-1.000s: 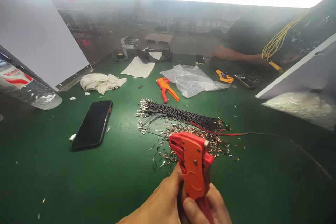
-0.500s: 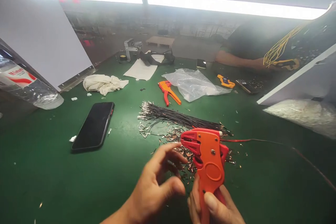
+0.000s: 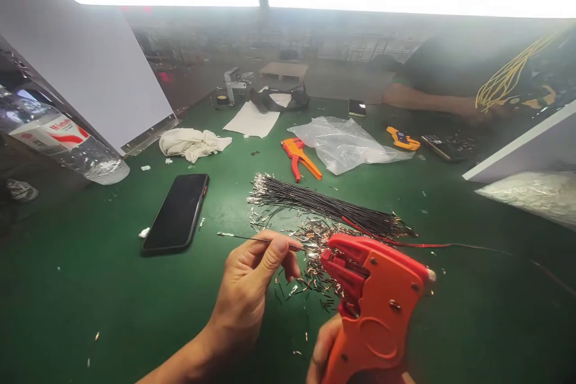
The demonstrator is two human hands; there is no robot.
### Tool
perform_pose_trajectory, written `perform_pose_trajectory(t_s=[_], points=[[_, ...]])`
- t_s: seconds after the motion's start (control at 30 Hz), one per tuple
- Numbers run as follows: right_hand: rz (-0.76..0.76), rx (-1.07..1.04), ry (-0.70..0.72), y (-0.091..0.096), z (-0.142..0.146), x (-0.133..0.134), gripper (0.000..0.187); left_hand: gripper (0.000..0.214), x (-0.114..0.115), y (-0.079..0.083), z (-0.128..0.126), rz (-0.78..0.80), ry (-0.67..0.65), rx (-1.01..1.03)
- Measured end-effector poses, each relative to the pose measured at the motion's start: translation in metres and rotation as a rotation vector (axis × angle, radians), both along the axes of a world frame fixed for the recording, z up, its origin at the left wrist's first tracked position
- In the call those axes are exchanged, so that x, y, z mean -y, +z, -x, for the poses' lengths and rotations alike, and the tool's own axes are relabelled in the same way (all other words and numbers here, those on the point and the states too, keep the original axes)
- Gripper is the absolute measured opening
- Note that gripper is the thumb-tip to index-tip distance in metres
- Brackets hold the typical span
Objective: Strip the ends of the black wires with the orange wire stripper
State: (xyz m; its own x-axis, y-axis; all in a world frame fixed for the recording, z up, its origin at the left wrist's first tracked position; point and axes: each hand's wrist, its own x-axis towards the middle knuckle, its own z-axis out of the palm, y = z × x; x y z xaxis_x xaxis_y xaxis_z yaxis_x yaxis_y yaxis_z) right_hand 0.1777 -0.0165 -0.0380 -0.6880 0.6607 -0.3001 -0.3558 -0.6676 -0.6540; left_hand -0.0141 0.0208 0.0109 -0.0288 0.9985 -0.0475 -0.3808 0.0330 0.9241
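Observation:
Pinched between the thumb and fingers of my left hand is a thin black wire, its silvery terminal end pointing left. My right hand is wrapped round the handle of an orange and red wire stripper, whose red jaws face left, close to the wire's right end. Most of my right hand is hidden behind the tool. Just beyond both hands lies a bundle of black wires with metal terminals at its left end. Snipped scraps of wire and insulation are heaped below the bundle.
A black phone lies left. Behind the bundle are a second orange stripper, a clear plastic bag and a white cloth. A plastic bottle leans at far left. Across the table shows another person's forearm.
My left hand, open and without a wire before, now pinches a black wire. The stripper has come closer and tilted, its jaws now near the wire. The view has shifted slightly left.

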Motion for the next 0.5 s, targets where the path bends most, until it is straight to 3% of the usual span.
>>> perform_pose_trajectory(t_s=[0.1,0.27,0.37,0.5], points=[[-0.104,-0.074,-0.026,0.008,0.001,-0.007,0.061,0.021,0.001,0.003,0.003,-0.065,0.070,-0.081],[-0.392,0.062,-0.312,0.041,-0.017,-0.013,0.063,0.020,0.007,-0.002,0.000,-0.189,0.048,-0.306],[-0.405,0.149,-0.292,0.051,-0.024,-0.013,0.066,0.021,0.011,-0.005,-0.003,-0.243,0.009,-0.400],[-0.301,0.089,-0.198,0.049,-0.019,-0.007,0.063,0.025,0.014,-0.004,-0.006,-0.190,-0.060,-0.405]])
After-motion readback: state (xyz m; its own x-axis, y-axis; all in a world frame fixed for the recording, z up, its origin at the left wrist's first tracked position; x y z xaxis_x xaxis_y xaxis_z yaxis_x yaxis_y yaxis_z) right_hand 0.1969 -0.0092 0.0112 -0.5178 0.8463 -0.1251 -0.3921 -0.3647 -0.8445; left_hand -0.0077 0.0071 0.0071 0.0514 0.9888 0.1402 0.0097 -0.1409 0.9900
